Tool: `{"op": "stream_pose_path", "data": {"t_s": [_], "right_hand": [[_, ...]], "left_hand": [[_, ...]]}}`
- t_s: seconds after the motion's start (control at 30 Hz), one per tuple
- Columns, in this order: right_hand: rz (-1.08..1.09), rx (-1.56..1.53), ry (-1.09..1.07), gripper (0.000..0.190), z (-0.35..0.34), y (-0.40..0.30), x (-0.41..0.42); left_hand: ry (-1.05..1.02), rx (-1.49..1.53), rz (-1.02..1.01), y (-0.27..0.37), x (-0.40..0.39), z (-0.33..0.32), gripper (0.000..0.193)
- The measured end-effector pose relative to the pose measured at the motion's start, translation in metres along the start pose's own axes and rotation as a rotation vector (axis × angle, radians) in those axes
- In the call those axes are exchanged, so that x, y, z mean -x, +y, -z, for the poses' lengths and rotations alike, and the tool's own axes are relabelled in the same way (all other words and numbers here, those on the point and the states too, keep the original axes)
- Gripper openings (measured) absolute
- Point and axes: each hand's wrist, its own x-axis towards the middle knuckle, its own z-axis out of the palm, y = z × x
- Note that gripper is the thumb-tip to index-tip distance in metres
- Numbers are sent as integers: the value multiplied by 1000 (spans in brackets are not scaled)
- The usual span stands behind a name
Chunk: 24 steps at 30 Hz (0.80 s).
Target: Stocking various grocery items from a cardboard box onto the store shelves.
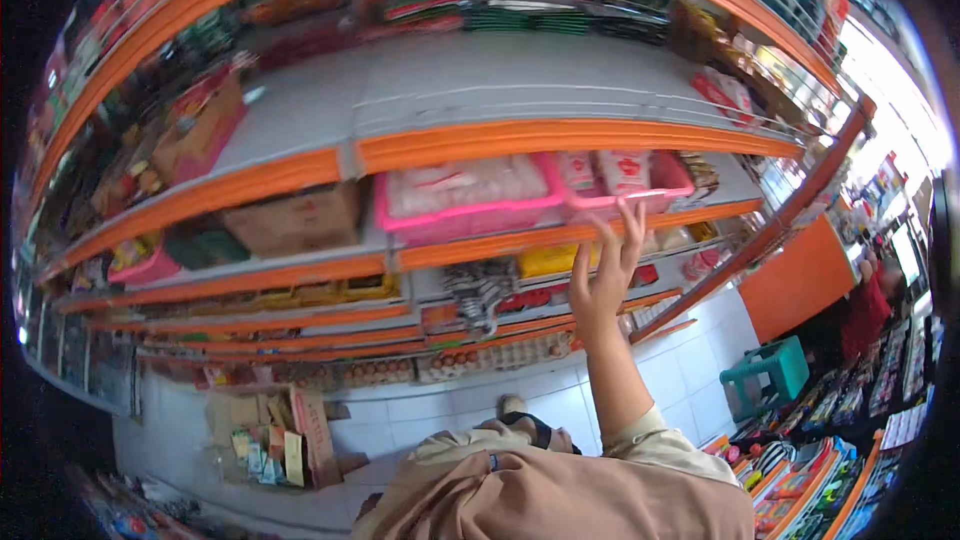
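My right hand (pixel 609 270) is raised to the shelf front, fingers spread, with its fingertips at the rim of a pink plastic basket (pixel 652 199); whether they touch it is blurred. Inside that basket stand white plastic packets with red print (pixel 624 169). A second pink basket (pixel 469 221), filled with clear-wrapped white packs (pixel 472 184), sits beside it to the left. Above both runs the orange edge of a grey shelf (pixel 525 75). My left hand is out of view.
An open cardboard box (pixel 311 435) with small cartons lies on the tiled floor at lower left. Egg trays (pixel 495 360) line the bottom shelf. A green plastic basket (pixel 765 379) stands at right, near a person in red (pixel 866 307) by an orange counter (pixel 799 277).
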Motion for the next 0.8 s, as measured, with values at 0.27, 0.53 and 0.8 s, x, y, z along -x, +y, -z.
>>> {"op": "stream_pose_path", "data": {"t_s": [0.27, 0.53, 0.8], "right_hand": [[244, -709, -675, 28, -58, -219, 152], [488, -1027, -1078, 25, -100, -349, 209], [562, -1125, -1342, 16, -184, -440, 287]], "left_hand": [[-125, 77, 263, -75, 188, -42, 31], [686, 1742, 970, -37, 271, -21, 38], [897, 1914, 1057, 3, 251, -35, 39]]}}
